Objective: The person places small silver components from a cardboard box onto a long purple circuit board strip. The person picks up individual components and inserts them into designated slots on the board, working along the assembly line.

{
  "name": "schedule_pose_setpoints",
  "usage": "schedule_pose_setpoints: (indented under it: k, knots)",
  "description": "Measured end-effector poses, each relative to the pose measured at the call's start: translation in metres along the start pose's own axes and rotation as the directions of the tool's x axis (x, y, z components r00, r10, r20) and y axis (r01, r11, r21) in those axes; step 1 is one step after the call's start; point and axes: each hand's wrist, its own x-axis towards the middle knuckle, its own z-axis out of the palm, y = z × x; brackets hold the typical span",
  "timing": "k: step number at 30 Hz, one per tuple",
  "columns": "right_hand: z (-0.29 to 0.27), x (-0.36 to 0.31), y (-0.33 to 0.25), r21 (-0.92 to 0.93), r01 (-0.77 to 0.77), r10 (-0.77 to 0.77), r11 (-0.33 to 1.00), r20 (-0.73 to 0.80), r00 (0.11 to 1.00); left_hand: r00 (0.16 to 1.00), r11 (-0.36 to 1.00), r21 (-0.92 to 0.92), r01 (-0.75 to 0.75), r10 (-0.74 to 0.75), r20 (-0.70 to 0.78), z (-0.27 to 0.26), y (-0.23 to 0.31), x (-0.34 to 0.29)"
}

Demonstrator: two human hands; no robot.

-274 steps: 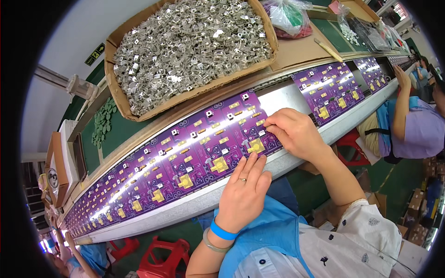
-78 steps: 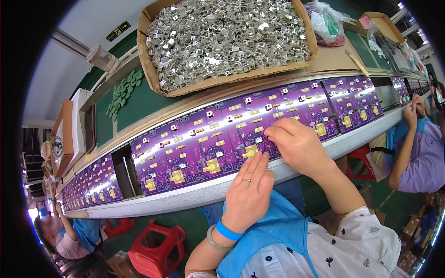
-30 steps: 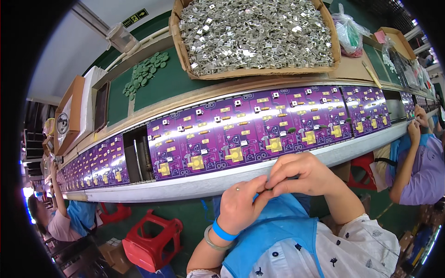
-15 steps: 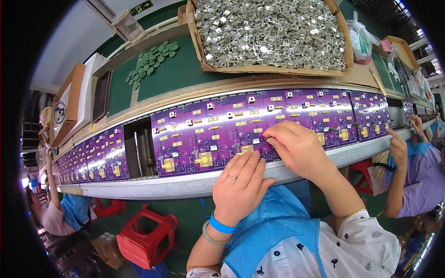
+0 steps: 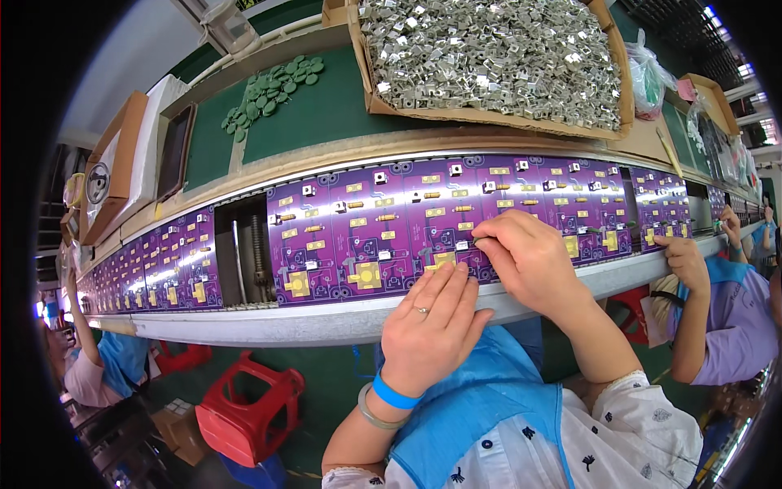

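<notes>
My right hand hovers over a purple circuit board with its thumb and index finger pinched. Between those fingertips a bit of a small green disc component shows, close beside a white part on the board; most of it is hidden. My left hand lies flat, fingers stretched, with its fingertips over the board's near edge by a yellow patch. It holds nothing. Gold strips, small white blocks and striped resistors dot the boards. Loose green discs lie in a pile at the far left.
Purple boards run side by side along a conveyor with a metal near rail. Behind it stands a cardboard box heaped with small metal clips. A co-worker's hand is over boards at right. A red stool stands at lower left.
The view has shifted slightly. Both my hands keep nearly the same place at the board, and more green shows at my right fingertips. The co-worker's hand at right has come down to the boards.
</notes>
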Motion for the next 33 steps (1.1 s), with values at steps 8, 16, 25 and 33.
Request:
schedule_pose_setpoints:
  k: [8,16,25,33]
  knots:
    - [0.0051,-0.0015,0.0044,0.016,0.042,-0.041,0.999,-0.053,0.998,1.000,1.000,0.009,-0.003,0.003,0.013,-0.0006,0.0019,0.0005]
    - [0.0031,-0.0018,0.0012,0.027,0.004,-0.004,1.000,-0.029,1.000,1.000,1.000,0.010,0.006,-0.006,0.013,-0.0018,0.0032,0.0027]
    - [0.0056,-0.0019,0.0026,0.032,0.022,-0.021,0.999,-0.058,0.998,1.000,1.000,0.016,0.005,-0.005,0.003,-0.0027,0.0053,0.0054]
    - [0.0062,-0.0018,0.0019,0.034,0.019,-0.017,0.999,-0.067,0.998,1.000,0.999,0.040,-0.003,0.002,0.009,-0.0015,0.0051,0.0032]
